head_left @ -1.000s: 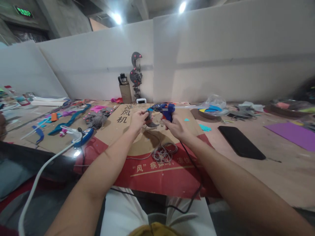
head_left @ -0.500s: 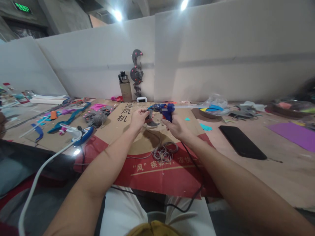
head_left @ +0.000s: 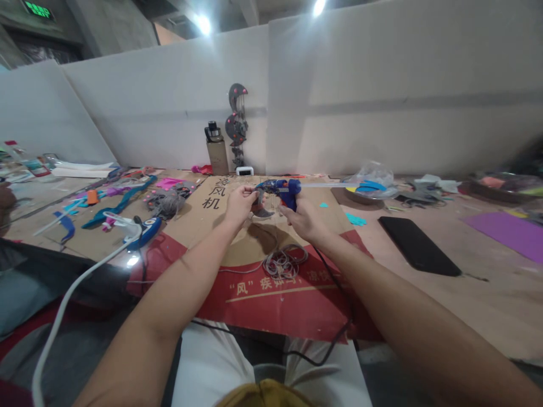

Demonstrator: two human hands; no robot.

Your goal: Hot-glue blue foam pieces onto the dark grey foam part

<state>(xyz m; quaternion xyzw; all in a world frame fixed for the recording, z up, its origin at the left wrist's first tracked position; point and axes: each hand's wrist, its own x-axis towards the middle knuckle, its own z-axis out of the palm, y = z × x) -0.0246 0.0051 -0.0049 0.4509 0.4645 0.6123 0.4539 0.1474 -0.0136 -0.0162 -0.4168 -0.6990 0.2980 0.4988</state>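
Observation:
My right hand (head_left: 302, 216) is closed around the handle of a blue hot glue gun (head_left: 288, 191), with a long clear glue stick (head_left: 324, 185) poking out of its back end. The gun's nozzle points left, close to the fingers of my left hand (head_left: 241, 204). Those fingers pinch a grey crescent-shaped piece (head_left: 263, 212) above the cardboard; whether nozzle and piece touch, I cannot tell. A loose heap of grey cord (head_left: 283, 263) lies below on the red part of the cardboard (head_left: 258, 308). The gun's black cable (head_left: 326, 263) runs down toward my lap.
A black phone-like slab (head_left: 418, 246) and a purple sheet (head_left: 507, 232) lie to the right. Left are grey yarn (head_left: 167, 200) and a blue power strip (head_left: 146, 232) with a white cable (head_left: 70, 294). A bottle (head_left: 218, 155) stands behind, beside a hanging grey crescent ornament (head_left: 236, 121).
Hardly anything differs. The grey piece is tilted very slightly in my left fingers, while both hands and the glue gun keep their places.

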